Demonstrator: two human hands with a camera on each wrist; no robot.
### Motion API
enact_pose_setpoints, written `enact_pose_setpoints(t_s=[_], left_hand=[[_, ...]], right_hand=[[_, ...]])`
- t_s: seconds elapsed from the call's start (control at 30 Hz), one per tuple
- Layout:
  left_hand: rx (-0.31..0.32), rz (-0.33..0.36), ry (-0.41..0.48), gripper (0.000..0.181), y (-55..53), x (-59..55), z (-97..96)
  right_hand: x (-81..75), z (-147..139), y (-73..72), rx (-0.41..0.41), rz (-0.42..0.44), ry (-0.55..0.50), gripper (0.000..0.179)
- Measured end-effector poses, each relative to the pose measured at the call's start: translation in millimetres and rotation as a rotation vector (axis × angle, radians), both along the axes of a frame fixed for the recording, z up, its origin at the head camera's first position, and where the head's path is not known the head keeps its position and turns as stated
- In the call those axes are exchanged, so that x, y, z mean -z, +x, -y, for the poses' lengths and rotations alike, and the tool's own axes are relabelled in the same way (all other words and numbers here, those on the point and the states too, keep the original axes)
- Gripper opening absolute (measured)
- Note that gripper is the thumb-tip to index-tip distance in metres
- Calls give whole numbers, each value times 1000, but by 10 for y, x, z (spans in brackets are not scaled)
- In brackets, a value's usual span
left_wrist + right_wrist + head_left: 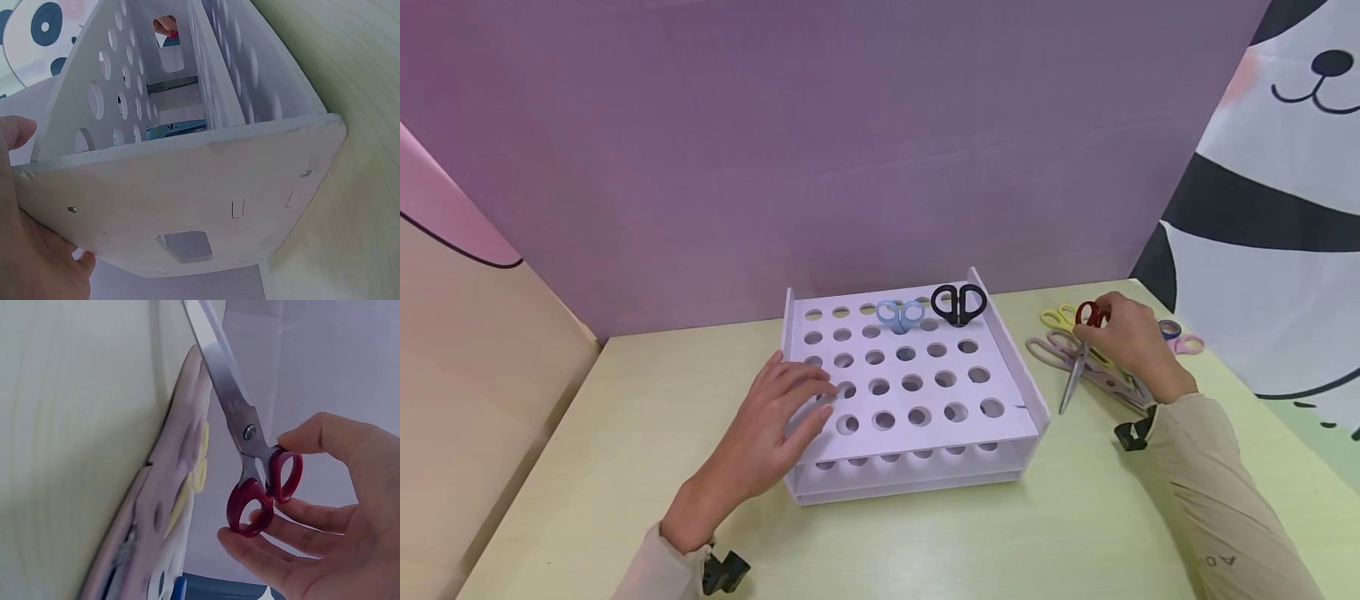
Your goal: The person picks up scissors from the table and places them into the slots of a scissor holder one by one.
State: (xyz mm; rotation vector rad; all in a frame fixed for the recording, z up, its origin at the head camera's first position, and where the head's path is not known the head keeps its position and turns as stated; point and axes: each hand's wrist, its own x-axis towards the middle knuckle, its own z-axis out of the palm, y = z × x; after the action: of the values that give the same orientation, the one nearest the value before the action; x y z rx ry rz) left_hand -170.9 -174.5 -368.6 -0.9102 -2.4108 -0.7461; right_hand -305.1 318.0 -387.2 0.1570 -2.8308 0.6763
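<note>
A person's right hand (1131, 333) pinches a pair of red-handled scissors with long silver metal blades (240, 419) at the right of a pale yellow wood-grained bench (685, 433), thumb against one loop and fingers against the other, the blades slanting down toward the near side. Whether the tips meet the surface cannot be told from these views.

Around and below that hand lies a loose cluster: broad mauve scissors (1108, 383) on the near side, yellow-handled scissors (1057, 317) overlapping them toward the far side, and, just to the right of the hand, a dark blue loop handle (1172, 336) beside a light pink loop handle (1180, 348).

To the left, the other hand, the left hand (782, 417), rests over the left edge of a white tiered rack pierced with rows of round holes (933, 397), its fingers relaxed and slightly spread; how firmly they press cannot be told.

Black-handled scissors (957, 315) stand handles up toward the rack's far right, with light-blue-handled scissors (900, 322) upright near them on the left. A grey blade and a blue piece show inside, below the holed top. A plain purple backdrop (880, 167) hangs beyond.
</note>
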Motion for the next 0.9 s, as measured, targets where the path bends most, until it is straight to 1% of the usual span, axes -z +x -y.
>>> enact_pose_setpoints(t_s=[0.37,0.6,0.9], left_hand=[[1,-3,0,23,-6,12,8],[1,-5,0,23,1,7,11],[1,-1,0,23,5,3,14]], right_hand=[[-141,127,66,33,-53,-47,50],[-228,208,115,34,-123,-50,49],[-452,372,245,18,-221,-73,50]])
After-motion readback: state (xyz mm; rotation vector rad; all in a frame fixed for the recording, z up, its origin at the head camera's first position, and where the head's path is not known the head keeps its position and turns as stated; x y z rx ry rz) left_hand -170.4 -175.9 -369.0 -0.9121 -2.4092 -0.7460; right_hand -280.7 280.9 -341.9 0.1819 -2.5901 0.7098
